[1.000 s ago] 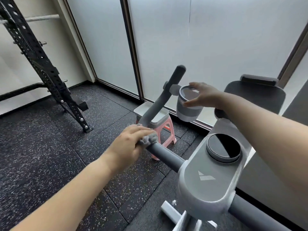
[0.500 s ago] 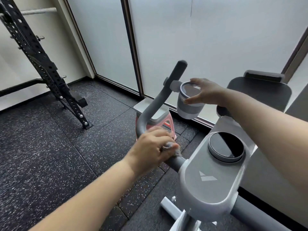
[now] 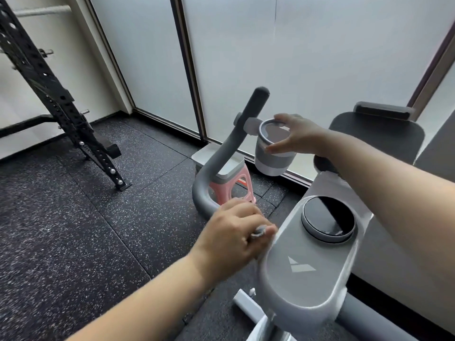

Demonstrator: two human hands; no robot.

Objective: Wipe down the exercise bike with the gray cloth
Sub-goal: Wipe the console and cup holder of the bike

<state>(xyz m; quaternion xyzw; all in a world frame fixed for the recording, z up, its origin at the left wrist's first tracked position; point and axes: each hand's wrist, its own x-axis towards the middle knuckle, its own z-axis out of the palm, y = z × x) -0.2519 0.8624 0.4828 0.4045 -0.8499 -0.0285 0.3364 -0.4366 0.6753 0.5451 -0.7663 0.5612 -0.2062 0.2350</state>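
The exercise bike's grey console (image 3: pixel 305 264) with a round black display fills the lower right. Its curved grey handlebar (image 3: pixel 221 153) rises to the left of it. My left hand (image 3: pixel 231 232) grips the gray cloth (image 3: pixel 258 231) round the handlebar right beside the console; only a small tuft of cloth shows between my fingers. My right hand (image 3: pixel 295 134) holds the rim of the grey cup holder (image 3: pixel 273 148) fixed to the handlebar, thumb on the near edge and fingers over the far edge.
A pink stool (image 3: pixel 231 185) with a white tray on top stands behind the handlebar. A black perforated rack upright (image 3: pixel 61 99) slants at the left on speckled rubber floor. Frosted glass panels line the back. A dark padded seat (image 3: pixel 376 136) sits at the right.
My left hand has slid with the cloth along the handlebar toward the console, from near the bend to right against it. My right hand stays on the cup holder.
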